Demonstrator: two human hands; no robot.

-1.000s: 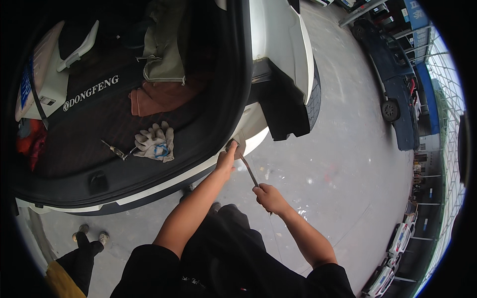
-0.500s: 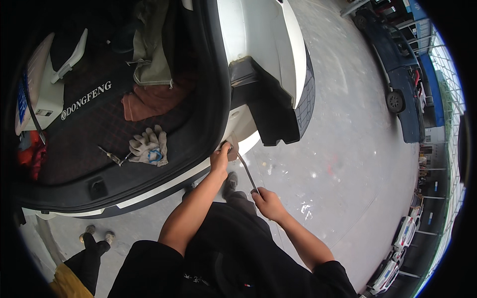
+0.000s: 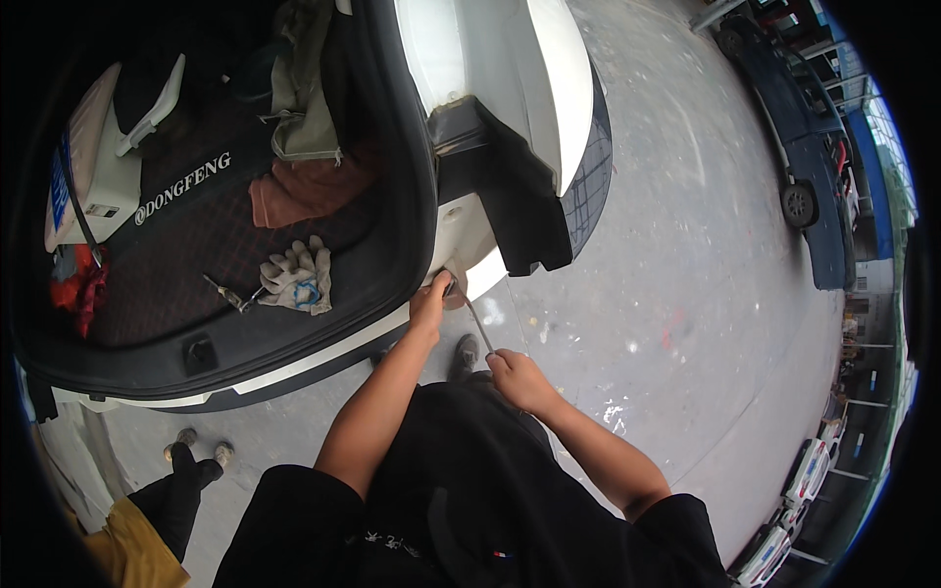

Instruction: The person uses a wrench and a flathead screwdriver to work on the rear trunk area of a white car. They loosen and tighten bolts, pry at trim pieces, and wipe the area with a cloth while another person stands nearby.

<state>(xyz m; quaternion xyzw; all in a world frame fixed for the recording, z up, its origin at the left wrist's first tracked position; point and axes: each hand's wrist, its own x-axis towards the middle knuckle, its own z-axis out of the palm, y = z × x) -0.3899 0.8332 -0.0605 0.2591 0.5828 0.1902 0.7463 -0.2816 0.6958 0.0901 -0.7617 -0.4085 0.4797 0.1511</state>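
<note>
Gripping a thin metal bar (image 3: pixel 478 321) near the middle of the frame, the right hand (image 3: pixel 521 380) is wrapping its fingers around the lower end, while the bar is slanting up and left toward the rear corner of a white car (image 3: pixel 470 218). Just left of the bar's upper end, the left hand (image 3: pixel 428 306) is reaching to that same corner, its fingertips meeting a small dark spot there; whether they are grasping something or only pressing is too small to tell. Above the hands, a black plastic piece (image 3: pixel 529 211) is jutting out from the car's corner. The open boot is filling the upper left, where a grey glove (image 3: pixel 297 277) is lying near the sill and a small metal tool (image 3: pixel 227 293) is resting just left of it. Farther up, a brown cloth (image 3: pixel 312 193) is lying below a grey-green bag (image 3: pixel 304 134), and a white box (image 3: pixel 98 191) is standing at the far left above a red bundle (image 3: pixel 80 289). At lower left, a person in a yellow top (image 3: pixel 142 544) is standing on the grey floor (image 3: pixel 676 245), and at upper right a dark pickup (image 3: pixel 812 186) is standing.
</note>
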